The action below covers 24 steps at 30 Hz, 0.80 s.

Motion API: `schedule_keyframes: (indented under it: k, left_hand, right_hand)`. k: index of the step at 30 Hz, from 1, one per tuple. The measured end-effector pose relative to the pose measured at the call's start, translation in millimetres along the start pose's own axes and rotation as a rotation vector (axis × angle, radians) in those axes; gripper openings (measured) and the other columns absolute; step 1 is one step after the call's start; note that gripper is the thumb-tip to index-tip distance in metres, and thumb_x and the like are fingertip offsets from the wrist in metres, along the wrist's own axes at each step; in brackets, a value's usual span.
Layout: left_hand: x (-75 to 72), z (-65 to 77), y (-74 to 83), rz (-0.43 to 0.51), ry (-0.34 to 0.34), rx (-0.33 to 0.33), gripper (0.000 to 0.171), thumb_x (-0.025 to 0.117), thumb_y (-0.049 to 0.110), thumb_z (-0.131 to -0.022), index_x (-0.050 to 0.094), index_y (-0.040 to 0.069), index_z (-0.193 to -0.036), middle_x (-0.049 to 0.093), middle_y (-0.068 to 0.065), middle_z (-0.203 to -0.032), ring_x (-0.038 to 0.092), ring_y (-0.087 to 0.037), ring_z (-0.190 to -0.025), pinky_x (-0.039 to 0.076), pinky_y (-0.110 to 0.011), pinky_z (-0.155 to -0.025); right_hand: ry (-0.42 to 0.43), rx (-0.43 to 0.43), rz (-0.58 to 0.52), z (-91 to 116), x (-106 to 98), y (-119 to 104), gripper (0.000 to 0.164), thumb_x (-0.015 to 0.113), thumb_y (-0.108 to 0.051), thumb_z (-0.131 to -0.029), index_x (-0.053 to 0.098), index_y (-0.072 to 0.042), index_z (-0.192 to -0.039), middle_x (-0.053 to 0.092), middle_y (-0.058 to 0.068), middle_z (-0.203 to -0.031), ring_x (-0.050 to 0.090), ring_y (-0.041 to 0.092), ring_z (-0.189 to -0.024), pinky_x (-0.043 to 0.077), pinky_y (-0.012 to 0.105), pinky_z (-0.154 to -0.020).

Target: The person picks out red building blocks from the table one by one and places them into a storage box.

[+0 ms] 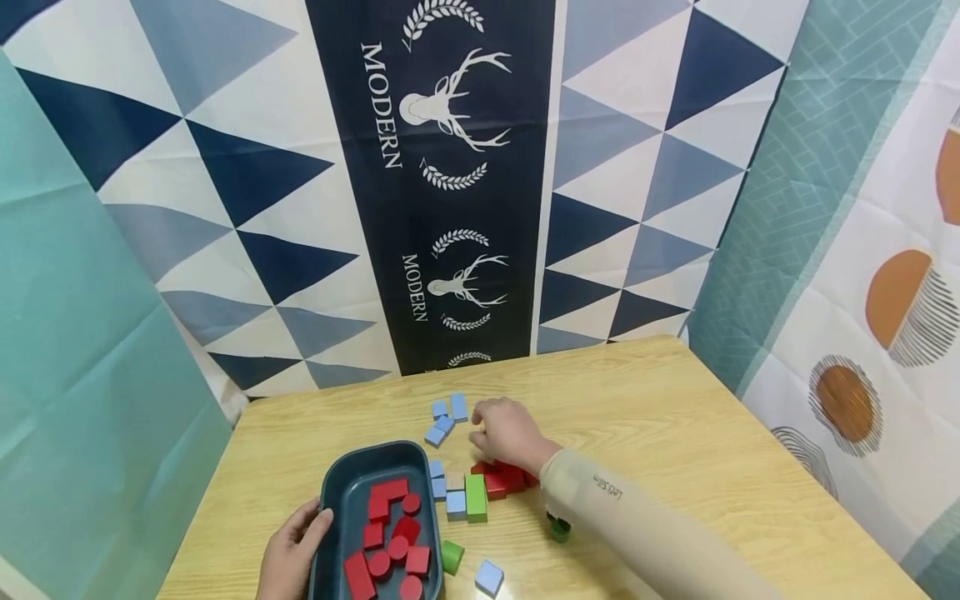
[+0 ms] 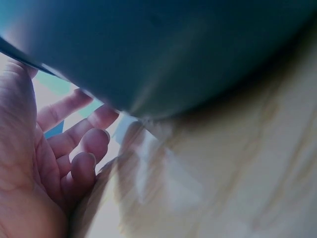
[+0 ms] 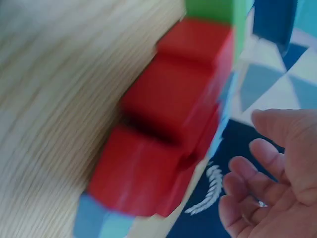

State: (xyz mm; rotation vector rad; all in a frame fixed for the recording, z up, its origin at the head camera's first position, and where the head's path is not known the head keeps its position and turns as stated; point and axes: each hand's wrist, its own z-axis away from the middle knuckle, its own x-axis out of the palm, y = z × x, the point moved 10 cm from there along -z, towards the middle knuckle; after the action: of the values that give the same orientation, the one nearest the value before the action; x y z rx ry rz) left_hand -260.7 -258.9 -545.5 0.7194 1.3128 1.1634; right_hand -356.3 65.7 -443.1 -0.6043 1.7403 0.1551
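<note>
A dark teal plastic bin [image 1: 378, 454] stands at the front left of the table, with several red blocks [image 1: 358, 577] inside. My left hand [image 1: 291, 546] holds its left side, thumb at the rim; the left wrist view shows the fingers bent against the outer wall [image 2: 148, 54]. Over a cluster of red blocks [image 1: 504, 482] hovers my right hand [image 1: 504, 429], fingers loosely bent and nothing between them. In the right wrist view that hand [image 3: 277, 183] is apart from the red blocks [image 3: 163, 94], which are blurred. The forearm partly covers the cluster's right side.
Several light blue blocks [image 1: 458, 407] lie behind the bin's right corner. Beside the red cluster stand a green block [image 1: 476, 498] and a plain wooden block [image 1: 455, 481]. Nearer me are a green cylinder [image 1: 452, 557], a blue block [image 1: 489, 577] and a dark green piece [image 1: 559, 529].
</note>
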Motion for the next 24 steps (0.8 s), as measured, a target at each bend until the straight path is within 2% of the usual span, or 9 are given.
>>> schedule_keyframes:
  k: [3,9,16,20,24]
  left_hand:
    - [-0.1,0.2,-3.2,-0.008,0.000,-0.010,0.072,0.060,0.057,-0.092,0.054,0.003,-0.140,0.063,-0.016,-0.120,0.060,-0.020,-0.094,0.056,-0.032,-0.072]
    - [0.7,-1.2,-4.3,-0.012,-0.007,-0.017,0.074,0.059,0.059,-0.092,0.052,0.004,-0.141,0.061,-0.017,-0.123,0.058,-0.022,-0.097,0.056,-0.033,-0.074]
    - [0.6,-1.9,-1.8,0.002,0.004,-0.006,0.070,0.060,0.056,-0.093,0.053,0.004,-0.140,0.062,-0.016,-0.120,0.058,-0.021,-0.095,0.056,-0.031,-0.071]
    - [0.4,-2.1,-1.4,0.012,0.005,0.002,0.070,0.061,0.056,-0.093,0.054,0.004,-0.139,0.062,-0.016,-0.120,0.059,-0.021,-0.094,0.056,-0.031,-0.071]
    - [-0.5,-2.3,-0.9,0.006,0.004,0.005,0.069,0.061,0.056,-0.093,0.054,0.004,-0.139,0.062,-0.016,-0.119,0.059,-0.021,-0.094,0.056,-0.031,-0.071]
  right_hand:
    - [-0.049,0.055,0.034,1.0,10.1,17.3,0.017,0.075,-0.027,-0.085,0.070,-0.011,-0.089,0.068,-0.001,-0.082,0.058,0.020,-0.075,0.052,0.039,-0.073]
    - [-0.151,0.109,0.074,0.4,22.6,24.2,0.019,0.075,-0.025,-0.086,0.062,-0.015,-0.077,0.058,-0.005,-0.066,0.052,0.015,-0.061,0.050,0.037,-0.065]
    - [-0.218,0.124,0.180,-2.0,31.4,20.5,0.021,0.076,-0.031,-0.084,0.062,-0.016,-0.079,0.059,-0.003,-0.067,0.054,0.018,-0.065,0.051,0.038,-0.067]
    - [-0.233,0.103,0.222,-1.8,35.8,16.2,0.023,0.078,-0.033,-0.081,0.062,-0.017,-0.082,0.060,-0.002,-0.070,0.055,0.020,-0.070,0.049,0.038,-0.069]
    - [-0.190,0.080,0.152,-2.5,26.9,7.3,0.022,0.078,-0.032,-0.081,0.063,-0.017,-0.081,0.059,-0.005,-0.068,0.053,0.016,-0.066,0.049,0.037,-0.068]
